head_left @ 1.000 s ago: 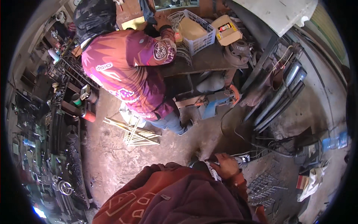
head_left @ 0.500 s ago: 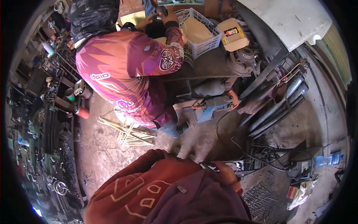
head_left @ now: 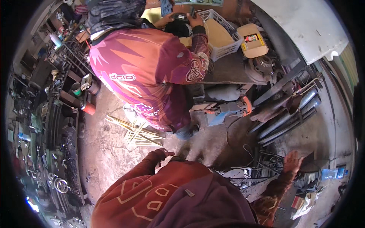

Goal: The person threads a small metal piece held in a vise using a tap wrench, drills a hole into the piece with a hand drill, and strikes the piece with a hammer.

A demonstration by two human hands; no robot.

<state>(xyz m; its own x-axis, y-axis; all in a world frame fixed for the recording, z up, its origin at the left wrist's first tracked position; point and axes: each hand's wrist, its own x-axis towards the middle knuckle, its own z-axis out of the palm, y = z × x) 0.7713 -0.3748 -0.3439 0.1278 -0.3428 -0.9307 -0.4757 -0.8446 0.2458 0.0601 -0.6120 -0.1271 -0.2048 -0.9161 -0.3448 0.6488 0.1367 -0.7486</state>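
Note:
My right hand (head_left: 292, 161) is stretched out to the right with its fingers extended and nothing in it. It is over a tangle of black cables and close to a motor-like machine (head_left: 306, 180) on the floor. In front of my body, my left hand (head_left: 163, 152) shows partly past its red sleeve. At least one of its fingers points outward, and I see nothing in that hand. A pile of thin yellowish sticks (head_left: 135, 131) lies on the concrete ahead of it.
A co-worker (head_left: 133, 68) stands ahead at a workbench (head_left: 228, 72), both hands on a dark object. The bench holds a white crate (head_left: 218, 49) and an open cardboard box (head_left: 253, 41). A blue-and-orange machine (head_left: 228, 112) and metal pipes (head_left: 292, 114) stand nearby; cluttered tool racks line the left.
My right arm has swung out from beside my waist toward the right. My left hand now shows in front of me. The co-worker and bench appear shifted rightward in the picture.

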